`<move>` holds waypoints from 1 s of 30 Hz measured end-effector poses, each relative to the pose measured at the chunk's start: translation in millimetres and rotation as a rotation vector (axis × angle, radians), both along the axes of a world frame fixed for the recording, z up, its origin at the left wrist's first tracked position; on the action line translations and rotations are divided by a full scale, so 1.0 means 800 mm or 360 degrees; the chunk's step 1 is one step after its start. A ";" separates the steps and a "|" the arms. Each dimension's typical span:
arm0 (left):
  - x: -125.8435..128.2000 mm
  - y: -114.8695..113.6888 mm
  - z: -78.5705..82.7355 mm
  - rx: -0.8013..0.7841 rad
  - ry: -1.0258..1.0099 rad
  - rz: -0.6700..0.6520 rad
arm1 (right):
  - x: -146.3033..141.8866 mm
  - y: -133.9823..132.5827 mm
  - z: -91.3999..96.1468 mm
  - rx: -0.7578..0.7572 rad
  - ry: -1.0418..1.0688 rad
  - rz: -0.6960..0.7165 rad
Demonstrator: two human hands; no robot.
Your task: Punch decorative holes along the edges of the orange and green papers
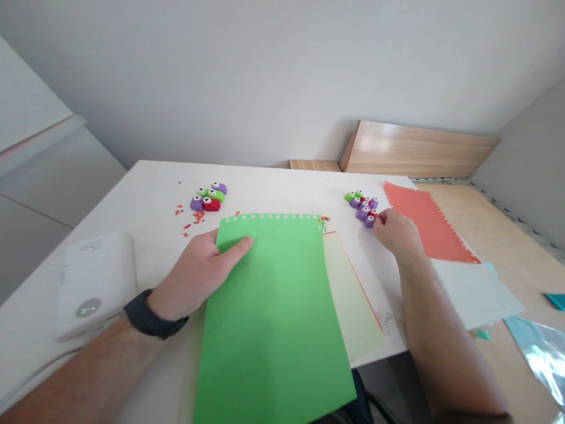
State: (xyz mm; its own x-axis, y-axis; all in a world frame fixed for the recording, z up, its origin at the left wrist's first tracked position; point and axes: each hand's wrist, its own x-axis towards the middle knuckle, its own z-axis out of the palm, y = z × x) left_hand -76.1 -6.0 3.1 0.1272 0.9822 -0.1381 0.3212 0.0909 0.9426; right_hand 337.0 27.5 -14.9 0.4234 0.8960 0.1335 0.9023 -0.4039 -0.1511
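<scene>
My left hand [199, 272] grips the left edge of a bright green paper sheet [273, 312], thumb on top; the sheet's far edge has a row of punched holes. My right hand [397, 234] reaches to a cluster of small purple, green and red craft punches [362, 206] at the right, its fingertips pinching a purple one at the cluster's near end. A second group of punches [209, 198] lies further left on the white table [145, 194]. A pale yellow-green sheet [353, 294] lies under the green one.
An orange-red sheet with a punched edge [426, 221] lies at the right, over a white sheet [477, 291]. Red paper bits [194, 219] are scattered near the left punches. A white device [95, 280] sits at the left. Wooden boards [415, 148] lean against the wall beyond.
</scene>
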 end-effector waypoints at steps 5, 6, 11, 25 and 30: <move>-0.001 0.001 0.000 0.0020 0.0010 -0.0043 | -0.007 -0.002 0.004 0.0000 0.0004 -0.0034; -0.001 0.001 0.000 0.0026 0.0015 -0.0050 | -0.010 -0.002 0.006 0.0059 0.0018 -0.0044; -0.001 0.001 -0.002 0.0015 -0.0008 -0.0044 | -0.028 -0.006 0.012 0.0522 0.0087 0.0114; -0.003 0.006 -0.011 0.0203 0.0050 -0.0203 | -0.197 0.019 0.041 0.0557 0.0474 0.1259; -0.003 0.007 -0.015 0.0181 0.0099 -0.0233 | -0.306 0.070 0.072 0.0285 0.0352 0.1626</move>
State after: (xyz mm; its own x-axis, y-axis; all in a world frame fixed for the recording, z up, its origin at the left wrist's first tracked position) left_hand -78.3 -0.7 -8.9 0.2643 0.9637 -0.0390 0.3810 -0.0672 0.9221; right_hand 92.3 83.4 42.8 -0.4886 0.8154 0.3106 0.7460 0.5750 -0.3360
